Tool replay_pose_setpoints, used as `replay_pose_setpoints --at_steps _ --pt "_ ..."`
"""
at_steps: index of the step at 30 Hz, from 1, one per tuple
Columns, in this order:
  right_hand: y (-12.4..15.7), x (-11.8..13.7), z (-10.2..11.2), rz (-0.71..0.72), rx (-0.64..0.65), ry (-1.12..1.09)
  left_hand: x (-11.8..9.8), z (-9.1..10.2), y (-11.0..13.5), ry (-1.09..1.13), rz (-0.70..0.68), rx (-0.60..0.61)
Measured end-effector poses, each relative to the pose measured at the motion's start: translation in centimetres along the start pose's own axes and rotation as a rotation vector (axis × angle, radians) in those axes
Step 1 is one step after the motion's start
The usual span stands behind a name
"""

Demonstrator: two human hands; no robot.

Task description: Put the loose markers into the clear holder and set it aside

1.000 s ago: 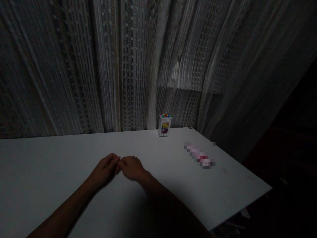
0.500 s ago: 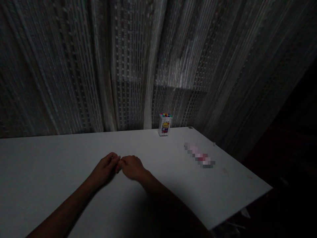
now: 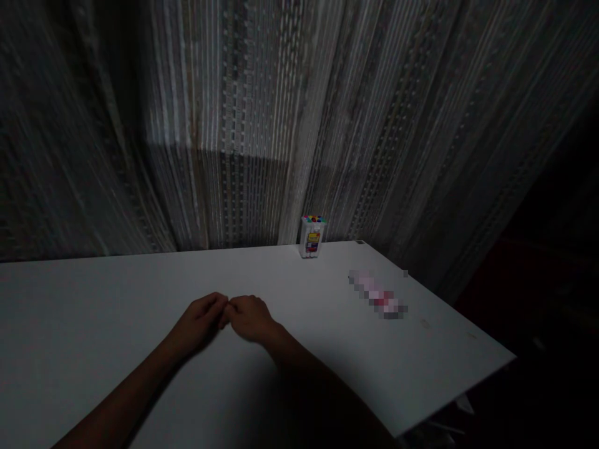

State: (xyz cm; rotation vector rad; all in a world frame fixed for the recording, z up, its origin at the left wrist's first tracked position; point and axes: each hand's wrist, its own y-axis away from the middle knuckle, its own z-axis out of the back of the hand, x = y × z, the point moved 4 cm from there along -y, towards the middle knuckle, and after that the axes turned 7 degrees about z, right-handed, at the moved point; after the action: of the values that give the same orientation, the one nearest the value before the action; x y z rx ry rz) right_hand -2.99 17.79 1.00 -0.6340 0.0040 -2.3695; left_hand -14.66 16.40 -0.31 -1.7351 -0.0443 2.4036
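Note:
Both my hands rest on a white table near its middle, fingertips touching each other. My left hand lies with its fingers curled inward. My right hand is curled the same way, knuckles up. Whether anything sits between the fingertips is hidden in the dim light. A small white pack of coloured markers stands upright at the table's far edge, well beyond my hands.
A flat pinkish object, blurred out, lies on the table to the right of my hands. A striped curtain hangs right behind the table. The table's right edge drops off into darkness.
My hands have stayed put. The curtain behind the table has swayed, and its lit patch has shifted to the left.

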Motion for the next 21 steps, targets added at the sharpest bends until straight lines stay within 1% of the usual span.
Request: replay_pose_setpoints --at_steps 5,9,15,21 --pt "0.0 0.1 0.0 0.017 -0.014 0.009 0.0 0.0 0.1 0.001 0.02 -0.018" --pt "0.1 0.3 0.1 0.01 0.003 -0.008 -0.1 0.0 0.2 0.002 0.026 -0.035" --pt "0.0 0.3 0.1 0.012 0.008 -0.059 0.5 0.1 0.0 0.09 0.034 0.01" --pt "-0.1 0.5 -0.1 0.022 0.025 -0.139 1.4 0.1 -0.2 0.278 0.096 0.092"
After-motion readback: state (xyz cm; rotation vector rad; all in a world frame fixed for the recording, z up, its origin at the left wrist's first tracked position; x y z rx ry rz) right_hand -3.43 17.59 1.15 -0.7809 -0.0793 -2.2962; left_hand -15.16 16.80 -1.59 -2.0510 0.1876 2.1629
